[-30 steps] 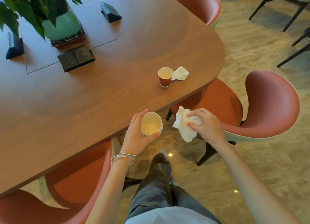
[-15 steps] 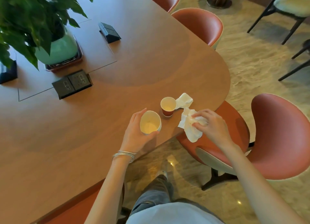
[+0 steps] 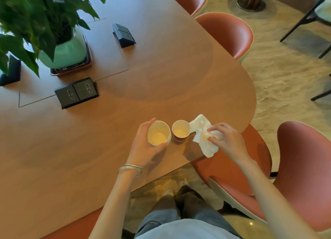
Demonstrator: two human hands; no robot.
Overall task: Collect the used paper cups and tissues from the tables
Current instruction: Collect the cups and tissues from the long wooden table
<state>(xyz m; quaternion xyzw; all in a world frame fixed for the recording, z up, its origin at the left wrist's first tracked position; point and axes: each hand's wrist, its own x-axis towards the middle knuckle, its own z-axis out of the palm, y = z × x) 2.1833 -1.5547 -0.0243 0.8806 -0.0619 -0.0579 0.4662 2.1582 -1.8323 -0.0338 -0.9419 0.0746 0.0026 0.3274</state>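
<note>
The left hand (image 3: pixel 143 149) is gripping a paper cup (image 3: pixel 159 136) with curled fingers (image 3: pixel 146 127) — the right hand (image 3: pixel 228 141) is pinching a crumpled tissue (image 3: pixel 206 144) right of a red cup (image 3: pixel 180 132).

Leafy green potted plant (image 3: pixel 35 15) blurred, cropped by top and left edges, black wedge-shaped box (image 3: pixel 9 72) cut by the left edge, wall of the white paper cup (image 3: pixel 158 136) hidden behind the left hand (image 3: pixel 143 147), crumpled white tissues (image 3: pixel 206 142) overlapping under the right hand (image 3: pixel 227 140), boundary unclear
</note>
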